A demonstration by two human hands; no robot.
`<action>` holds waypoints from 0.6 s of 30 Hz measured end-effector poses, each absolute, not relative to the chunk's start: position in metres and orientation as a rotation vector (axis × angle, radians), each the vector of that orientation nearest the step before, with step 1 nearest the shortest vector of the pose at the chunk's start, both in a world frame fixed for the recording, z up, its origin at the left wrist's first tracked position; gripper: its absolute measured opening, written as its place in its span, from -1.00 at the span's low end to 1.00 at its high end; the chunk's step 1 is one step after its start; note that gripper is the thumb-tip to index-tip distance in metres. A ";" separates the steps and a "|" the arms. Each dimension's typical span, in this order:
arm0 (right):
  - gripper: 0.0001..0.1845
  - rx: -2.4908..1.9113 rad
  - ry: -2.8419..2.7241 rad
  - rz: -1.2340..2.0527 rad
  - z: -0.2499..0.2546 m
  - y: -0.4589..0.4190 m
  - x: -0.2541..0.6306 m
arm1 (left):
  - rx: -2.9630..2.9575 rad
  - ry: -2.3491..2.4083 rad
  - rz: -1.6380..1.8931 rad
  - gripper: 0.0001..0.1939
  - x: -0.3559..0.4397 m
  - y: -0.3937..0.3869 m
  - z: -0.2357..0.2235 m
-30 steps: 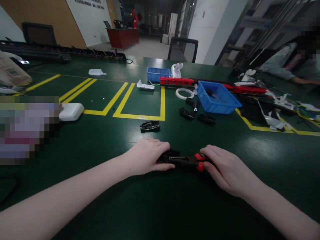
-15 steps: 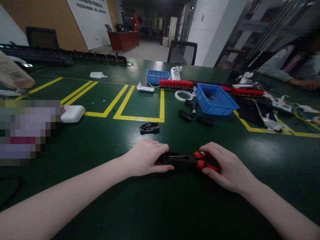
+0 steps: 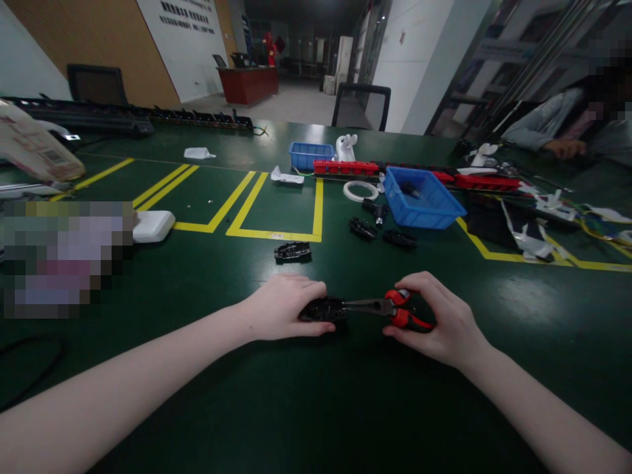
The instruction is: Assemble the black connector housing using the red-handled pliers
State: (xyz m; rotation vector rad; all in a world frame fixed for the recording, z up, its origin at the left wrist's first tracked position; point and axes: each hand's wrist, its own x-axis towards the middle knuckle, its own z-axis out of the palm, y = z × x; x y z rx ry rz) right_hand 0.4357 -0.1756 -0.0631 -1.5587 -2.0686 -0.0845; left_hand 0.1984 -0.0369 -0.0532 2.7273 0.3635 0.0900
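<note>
My left hand [image 3: 289,308] is closed around a black plastic part [image 3: 323,309] low over the green table. In my right hand [image 3: 442,319] is a pair of long-nose pliers [image 3: 402,309] with red and black handles. Their jaws point left and meet the right end of the black part; the exact contact point is too dark to make out. Just beyond my left hand lies a similar black part [image 3: 293,251]. Two more black pieces, one on the left [image 3: 363,228] and one on the right [image 3: 399,238], rest farther off beside a black T-shaped piece [image 3: 376,210].
A blue bin [image 3: 427,204] stands ahead to the right, near a white tape roll [image 3: 360,191]. Behind are a smaller blue bin [image 3: 311,156] and a long red strip [image 3: 345,168]. A white case [image 3: 154,226] lies left. Another person's hand [image 3: 567,148] is at far right.
The pliers' jaws now look narrower and their handles have tilted slightly. More of the black part shows beside my left hand. The view has shifted a little.
</note>
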 end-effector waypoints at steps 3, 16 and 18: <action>-0.45 -1.537 -2.058 -0.259 -0.065 -0.173 0.436 | 2.738 0.376 0.106 -0.66 0.197 -0.038 -0.053; -0.41 -1.566 -1.979 -0.431 -0.067 -0.168 0.438 | 2.746 0.488 0.165 -0.69 0.196 -0.046 -0.052; -0.43 -1.577 -1.955 -0.424 -0.068 -0.167 0.439 | 2.755 0.501 0.173 -0.68 0.196 -0.047 -0.053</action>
